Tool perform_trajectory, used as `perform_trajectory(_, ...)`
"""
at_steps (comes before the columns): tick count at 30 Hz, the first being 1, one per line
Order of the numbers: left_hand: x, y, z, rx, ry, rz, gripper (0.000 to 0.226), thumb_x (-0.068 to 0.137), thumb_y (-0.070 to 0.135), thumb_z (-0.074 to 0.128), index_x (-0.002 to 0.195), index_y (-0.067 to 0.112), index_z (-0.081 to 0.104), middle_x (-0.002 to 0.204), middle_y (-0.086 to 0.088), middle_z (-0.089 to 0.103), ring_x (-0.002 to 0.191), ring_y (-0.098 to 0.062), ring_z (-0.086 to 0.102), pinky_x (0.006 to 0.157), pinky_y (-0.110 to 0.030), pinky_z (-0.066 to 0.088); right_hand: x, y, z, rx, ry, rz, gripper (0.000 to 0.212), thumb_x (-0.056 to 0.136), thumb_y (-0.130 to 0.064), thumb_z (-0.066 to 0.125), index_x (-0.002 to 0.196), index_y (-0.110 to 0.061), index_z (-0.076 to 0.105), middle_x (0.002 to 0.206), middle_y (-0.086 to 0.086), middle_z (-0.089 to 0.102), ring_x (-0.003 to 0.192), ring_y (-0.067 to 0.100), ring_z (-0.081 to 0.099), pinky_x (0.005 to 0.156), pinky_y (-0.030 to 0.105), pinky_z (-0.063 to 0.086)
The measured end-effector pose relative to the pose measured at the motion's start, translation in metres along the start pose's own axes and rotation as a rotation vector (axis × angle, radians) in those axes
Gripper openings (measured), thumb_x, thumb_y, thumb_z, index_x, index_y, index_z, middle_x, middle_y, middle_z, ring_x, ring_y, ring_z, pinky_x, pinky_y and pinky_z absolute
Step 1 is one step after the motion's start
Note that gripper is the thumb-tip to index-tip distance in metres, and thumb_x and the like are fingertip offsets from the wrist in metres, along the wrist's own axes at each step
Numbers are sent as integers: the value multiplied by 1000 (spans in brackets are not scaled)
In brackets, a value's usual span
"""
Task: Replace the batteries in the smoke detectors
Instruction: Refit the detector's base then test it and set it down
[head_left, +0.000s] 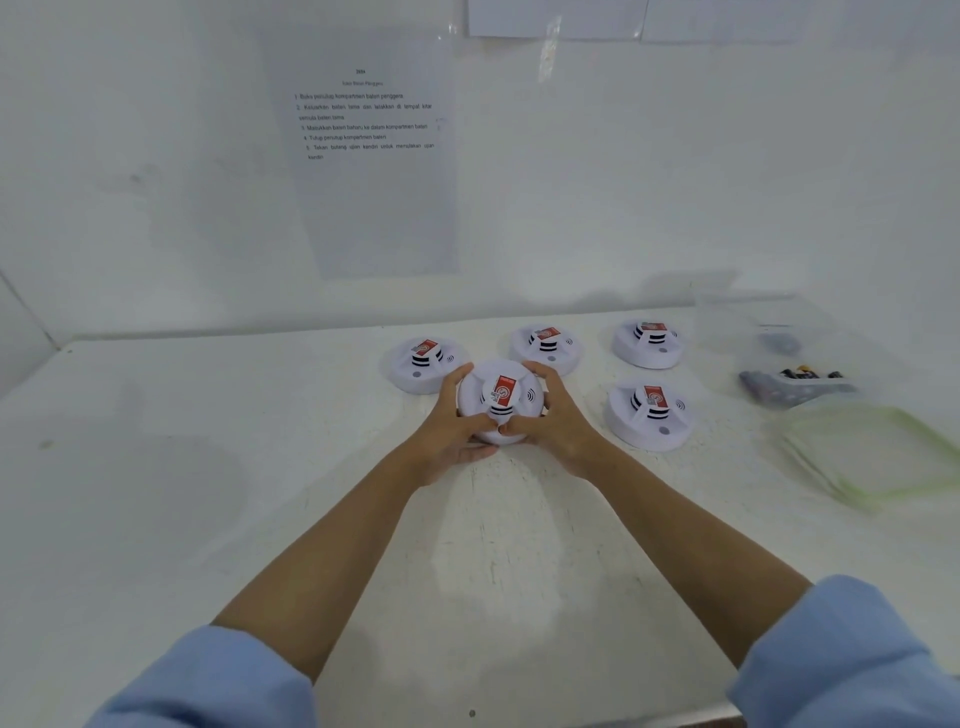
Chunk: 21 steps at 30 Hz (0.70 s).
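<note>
Detector (500, 402), clasped round its rim by the curled fingers of the left hand (452, 436) and right hand (556, 421) toward the back edge of the counter (208, 467), should probably be flipped and held steady while its battery cover is opened without force.

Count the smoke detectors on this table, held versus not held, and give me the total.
Held smoke detector, gripped by left hand and right hand: 1
Free smoke detectors lying on the table: 4
Total: 5
</note>
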<state>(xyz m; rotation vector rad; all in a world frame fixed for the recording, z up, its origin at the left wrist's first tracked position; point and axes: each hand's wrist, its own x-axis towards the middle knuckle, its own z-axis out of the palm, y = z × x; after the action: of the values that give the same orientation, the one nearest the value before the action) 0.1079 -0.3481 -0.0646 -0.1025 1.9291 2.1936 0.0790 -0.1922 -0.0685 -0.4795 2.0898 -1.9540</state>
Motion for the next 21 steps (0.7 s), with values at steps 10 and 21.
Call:
perform_trajectory(10, 0, -2, 0, -2, -7, 20, 72, 89, 9, 59, 137, 43, 19, 143, -1, 36, 106, -20, 54, 74, -28, 56, 0, 1, 0, -6, 10, -1, 70, 80, 6, 62, 137, -15, 27, 115, -7, 48, 96, -1, 51, 65, 10, 51)
perform_trajectory(21, -4, -4, -6, 2, -114, 56, 64, 90, 3, 55, 131, 46, 30, 132, 6, 45, 107, -15, 58, 80, -29, 57, 0, 3, -6, 190, -55, 77, 64, 85, 9, 52, 129, -34, 32, 121, 5, 55, 106, 19, 56, 82, 31, 53)
